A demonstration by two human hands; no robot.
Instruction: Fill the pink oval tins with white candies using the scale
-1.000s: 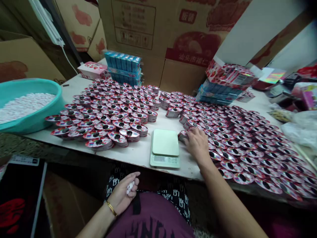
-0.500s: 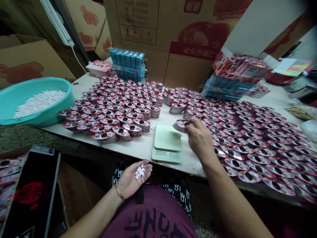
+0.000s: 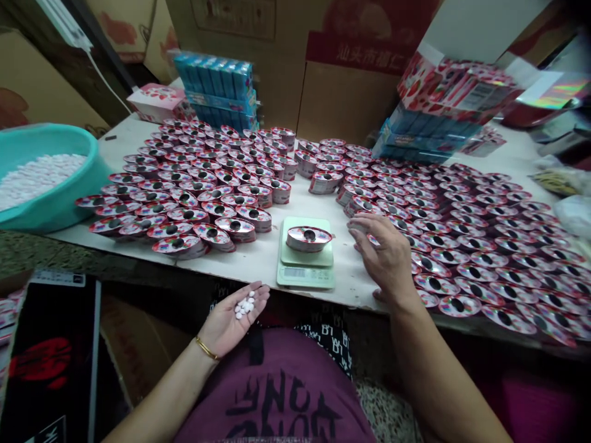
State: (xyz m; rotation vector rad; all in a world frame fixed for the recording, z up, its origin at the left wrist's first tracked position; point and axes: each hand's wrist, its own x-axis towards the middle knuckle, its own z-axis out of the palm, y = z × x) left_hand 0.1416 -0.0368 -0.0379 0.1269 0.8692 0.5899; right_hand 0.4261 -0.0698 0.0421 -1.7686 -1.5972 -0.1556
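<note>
My left hand (image 3: 235,315) is palm up below the table edge, cupping several small white candies (image 3: 244,305). On the pale green kitchen scale (image 3: 282,271) rests one small oval carton (image 3: 309,237) with a pink-and-red printed top and a dark round hole. My right hand (image 3: 385,255) hovers to the right of the scale, its fingers parted and empty, close to the right-hand group of like cartons (image 3: 434,240). The scale's display shows, but its digits are too small to read.
Another group of oval cartons (image 3: 203,184) stands on the left. A turquoise basin (image 3: 87,154) of white candies is at the far left. Blue packs (image 3: 217,83) and a strawberry-print box (image 3: 154,101) stand behind. A large cardboard box (image 3: 344,92) backs the table; a black box (image 3: 50,357) is below.
My right hand has set the oval carton on the scale, let go and drawn back to the right. The view has shifted; my left hand still cradles the candies.
</note>
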